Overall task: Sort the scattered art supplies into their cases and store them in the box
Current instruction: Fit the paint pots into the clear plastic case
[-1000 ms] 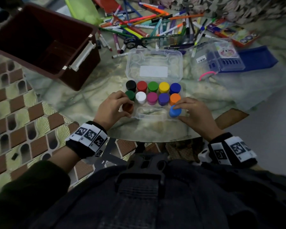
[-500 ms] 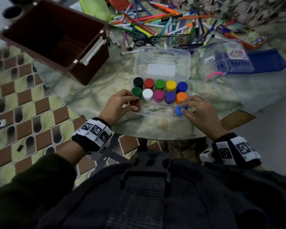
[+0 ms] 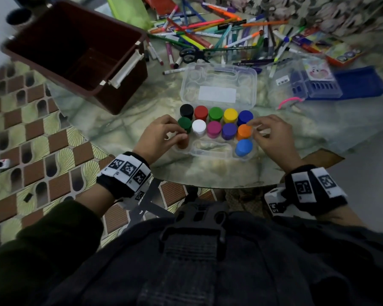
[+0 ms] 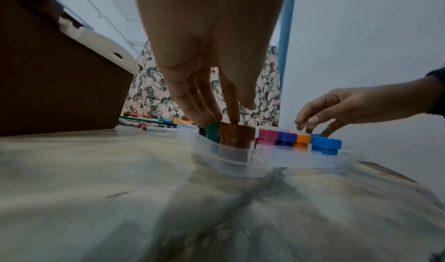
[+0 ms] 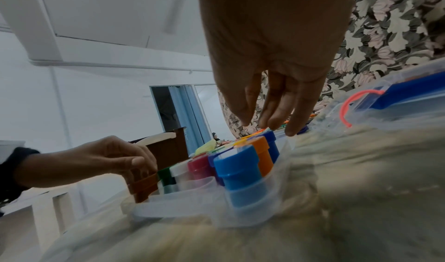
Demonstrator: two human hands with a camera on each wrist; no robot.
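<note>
— Marbled green tabletop, patterned floor tiles below its edge, flowered cloth at the far side. What sits in the middle?

— A clear plastic paint case, lid folded open flat behind it. Two rows of five paint pots fill the back of it: black, red, green, yellow, dark blue, then dark green, white, magenta, purple, orange.

— And the front row?

— Only the ends are filled. The light blue pot stands in the front right corner; the brown pot stands in the front left corner, mostly hidden under the left hand from above.

— Is that hand holding it?

— From the left wrist view, its fingertips rest on the brown cap, fingers pointing down and only slightly bent; no clear grasp round it.

— The right hand?

— Loose, fingers spread, holding nothing. It hovers over the orange pot and the case's right edge, beside the light blue pot without touching it.

— Elsewhere?

— A dark red box stands open at far left. Markers and pens lie scattered at the back with scissors, and a clear case with a blue insert sits right.
</note>
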